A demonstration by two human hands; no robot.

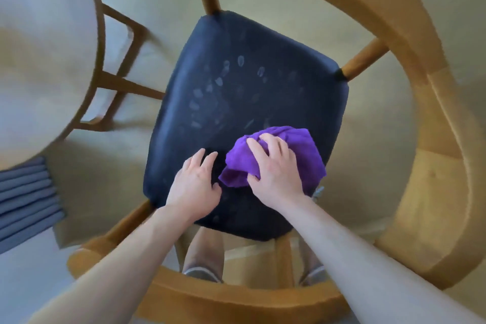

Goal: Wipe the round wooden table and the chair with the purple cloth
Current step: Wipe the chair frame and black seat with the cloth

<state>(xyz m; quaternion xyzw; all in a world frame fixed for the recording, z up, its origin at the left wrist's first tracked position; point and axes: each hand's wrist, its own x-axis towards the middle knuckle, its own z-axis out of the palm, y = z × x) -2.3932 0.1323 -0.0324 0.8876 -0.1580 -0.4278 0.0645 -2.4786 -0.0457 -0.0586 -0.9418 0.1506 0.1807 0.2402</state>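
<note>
On the near right part of the chair's dark seat (244, 81), my right hand (276, 166) presses the purple cloth (297, 150), fingers curled into its bunched folds. My left hand (194, 181) lies just beside it, flat on the seat with fingers relaxed and holding nothing; the two hands are apart, the cloth's edge between them.

Finding: pale fingerprint smudges (223, 81) cover the middle and far half of the seat, so I judge the seat only partly wiped. The curved wooden frame (420, 87) rings the seat. The round wooden surface (44, 60) stands at my left, well apart from the cloth; its condition cannot be read, the view being blurred.

Risks, as I judge them: the bare left palm resting on the seat may leave fresh marks on cleaned ground. A bunched cloth gives a narrow contact patch, so strokes may miss smudges. Leaning weight on the front edge could tip or shift the chair.
</note>
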